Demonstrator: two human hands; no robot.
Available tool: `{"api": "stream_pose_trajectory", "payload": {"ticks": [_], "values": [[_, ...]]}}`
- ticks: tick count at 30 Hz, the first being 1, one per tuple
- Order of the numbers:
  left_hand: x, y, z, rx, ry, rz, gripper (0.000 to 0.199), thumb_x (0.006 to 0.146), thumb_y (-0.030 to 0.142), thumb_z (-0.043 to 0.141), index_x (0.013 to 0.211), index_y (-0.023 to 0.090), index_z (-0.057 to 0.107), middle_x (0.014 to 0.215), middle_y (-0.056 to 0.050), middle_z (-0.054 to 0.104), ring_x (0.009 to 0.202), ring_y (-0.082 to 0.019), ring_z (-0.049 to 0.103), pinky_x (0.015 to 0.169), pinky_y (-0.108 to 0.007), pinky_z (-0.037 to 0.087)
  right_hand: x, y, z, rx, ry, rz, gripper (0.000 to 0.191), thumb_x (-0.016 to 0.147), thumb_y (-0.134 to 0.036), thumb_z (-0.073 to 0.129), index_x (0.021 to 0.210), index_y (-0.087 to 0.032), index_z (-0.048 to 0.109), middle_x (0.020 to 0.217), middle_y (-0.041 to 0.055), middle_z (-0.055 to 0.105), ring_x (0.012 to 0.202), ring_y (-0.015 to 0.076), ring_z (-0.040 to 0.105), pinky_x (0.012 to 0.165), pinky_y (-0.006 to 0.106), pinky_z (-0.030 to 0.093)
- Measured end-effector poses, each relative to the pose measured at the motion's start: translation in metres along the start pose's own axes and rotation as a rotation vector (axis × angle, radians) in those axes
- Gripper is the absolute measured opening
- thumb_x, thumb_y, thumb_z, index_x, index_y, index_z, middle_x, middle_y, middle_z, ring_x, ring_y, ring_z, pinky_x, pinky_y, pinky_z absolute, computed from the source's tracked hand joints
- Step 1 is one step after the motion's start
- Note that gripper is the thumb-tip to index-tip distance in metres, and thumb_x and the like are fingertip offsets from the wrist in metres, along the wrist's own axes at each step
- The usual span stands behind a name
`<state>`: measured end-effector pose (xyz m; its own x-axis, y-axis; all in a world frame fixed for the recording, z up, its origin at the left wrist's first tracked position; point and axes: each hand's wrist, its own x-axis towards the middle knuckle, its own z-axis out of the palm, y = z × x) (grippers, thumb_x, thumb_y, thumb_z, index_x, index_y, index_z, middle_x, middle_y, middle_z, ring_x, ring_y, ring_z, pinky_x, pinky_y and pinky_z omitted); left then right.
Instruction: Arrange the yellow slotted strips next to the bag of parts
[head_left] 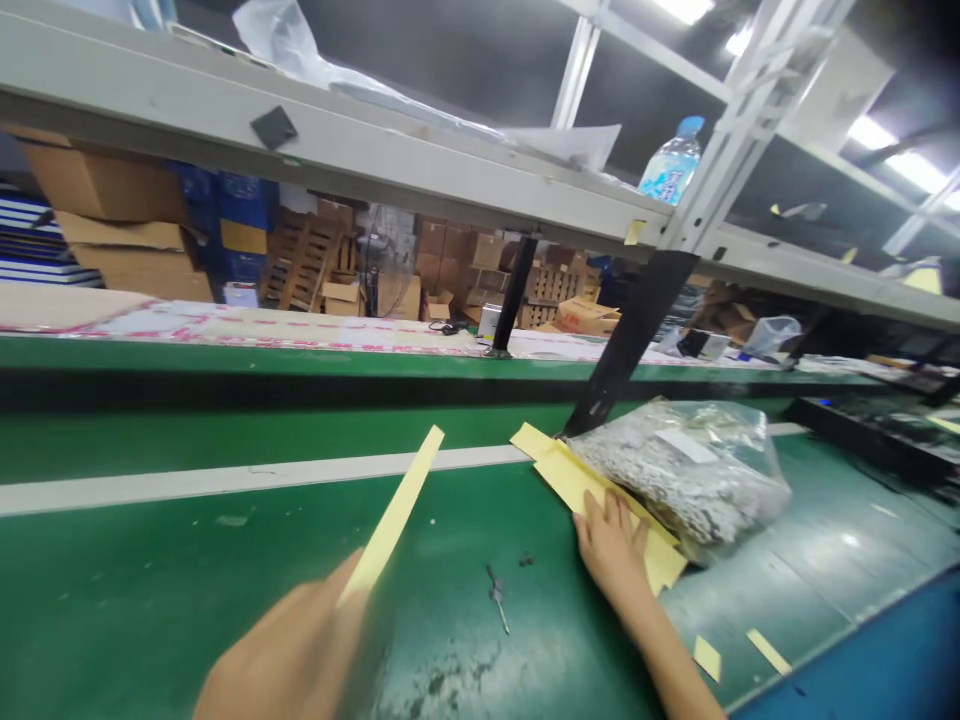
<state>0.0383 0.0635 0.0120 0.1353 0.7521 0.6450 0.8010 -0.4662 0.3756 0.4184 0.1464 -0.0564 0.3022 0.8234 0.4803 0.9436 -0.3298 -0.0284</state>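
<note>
My left hand is low in the frame, blurred, and holds a long yellow paper strip that points up and to the right. My right hand lies flat with fingers spread on a stack of yellow strips on the green work surface. A clear plastic bag of small grey parts rests on the right part of that stack, just beyond my right fingertips.
A small metal tool lies between my hands. Two loose yellow scraps sit near the blue front edge. A black post rises behind the bag to a grey shelf with a water bottle. Cardboard boxes are stacked far behind.
</note>
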Motion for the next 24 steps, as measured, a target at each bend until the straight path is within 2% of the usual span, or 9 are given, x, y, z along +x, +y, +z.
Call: {"api": "stream_pose_trajectory", "payload": {"ticks": [3,7,10,12,14,17,19,21,24], "values": [[0.045,0.037,0.031,0.009,-0.098,0.003,0.037,0.095,0.041,0.035,0.115,0.023,0.061,0.061,0.003,0.061,0.048,-0.01,0.057,0.041,-0.019,0.044,-0.006,-0.004,-0.004,0.07,0.115,0.002,0.04,0.089,-0.031,0.059,0.126,-0.018,0.05,0.14,0.0103,0.04,0.128,0.0308,0.038,0.104,0.058,0.031],[0.082,0.088,0.098,-0.019,-0.364,0.085,0.023,0.095,0.029,0.045,0.103,0.014,0.061,0.069,0.0,0.062,0.059,-0.012,0.061,0.056,-0.026,0.052,-0.009,-0.001,-0.011,0.213,0.254,-0.03,0.036,0.089,-0.031,0.059,0.122,-0.017,0.053,0.137,0.0098,0.042,0.126,0.0296,0.041,0.102,0.055,0.035],[0.093,0.116,0.126,-0.126,-0.486,0.236,0.027,0.093,0.032,0.049,0.113,0.014,0.056,0.104,-0.007,0.064,0.091,-0.016,0.064,0.08,-0.034,0.055,-0.002,0.008,-0.016,0.338,0.334,-0.043,0.032,0.09,-0.031,0.058,0.118,-0.017,0.054,0.132,0.0092,0.047,0.121,0.0273,0.046,0.099,0.052,0.039],[0.095,0.12,0.124,-0.178,-0.495,0.275,0.034,0.093,0.03,0.049,0.124,0.016,0.049,0.126,-0.011,0.054,0.112,-0.021,0.056,0.094,-0.043,0.05,0.003,0.012,-0.021,0.424,0.369,-0.042,0.03,0.09,-0.033,0.057,0.116,-0.017,0.055,0.128,0.0088,0.05,0.118,0.0261,0.048,0.098,0.051,0.04],[0.092,0.109,0.11,-0.211,-0.492,0.269,0.037,0.094,0.03,0.046,0.129,0.016,0.045,0.134,-0.012,0.048,0.122,-0.024,0.049,0.101,-0.047,0.044,0.003,0.013,-0.032,0.511,0.388,-0.033,0.029,0.091,-0.034,0.056,0.114,-0.016,0.056,0.122,0.0083,0.054,0.114,0.025,0.051,0.096,0.05,0.041],[0.078,0.068,0.08,-0.224,-0.492,0.203,0.034,0.096,0.034,0.043,0.124,0.016,0.05,0.133,-0.01,0.051,0.124,-0.023,0.048,0.104,-0.047,0.042,-0.017,0.002,-0.054,0.646,0.328,-0.037,0.026,0.093,-0.036,0.053,0.108,-0.015,0.057,0.108,0.0063,0.059,0.1,0.0205,0.058,0.087,0.043,0.048],[0.063,0.031,0.061,-0.197,-0.47,0.124,0.031,0.095,0.036,0.041,0.117,0.019,0.057,0.128,-0.009,0.056,0.118,-0.022,0.054,0.1,-0.048,0.046,-0.044,-0.015,-0.069,0.729,0.171,-0.105,0.023,0.095,-0.036,0.05,0.1,-0.015,0.058,0.092,0.0028,0.061,0.08,0.0143,0.06,0.073,0.033,0.052],[0.047,-0.007,0.046,-0.157,-0.427,0.036,0.037,0.093,0.048,0.038,0.108,0.025,0.063,0.121,-0.004,0.061,0.111,-0.021,0.059,0.097,-0.042,0.049,-0.075,-0.035,-0.08,0.779,-0.024,-0.205,0.024,0.095,-0.037,0.049,0.091,-0.016,0.059,0.081,0.0001,0.06,0.068,0.0106,0.058,0.061,0.025,0.05],[0.03,-0.056,0.029,-0.092,-0.331,-0.115,0.043,0.088,0.059,0.039,0.099,0.028,0.067,0.11,0.001,0.067,0.102,-0.019,0.063,0.088,-0.03,0.052,-0.108,-0.062,-0.084,0.775,-0.161,-0.246,0.027,0.09,-0.043,0.055,0.086,-0.017,0.059,0.08,0.0004,0.058,0.073,0.0131,0.056,0.066,0.03,0.049]]}}
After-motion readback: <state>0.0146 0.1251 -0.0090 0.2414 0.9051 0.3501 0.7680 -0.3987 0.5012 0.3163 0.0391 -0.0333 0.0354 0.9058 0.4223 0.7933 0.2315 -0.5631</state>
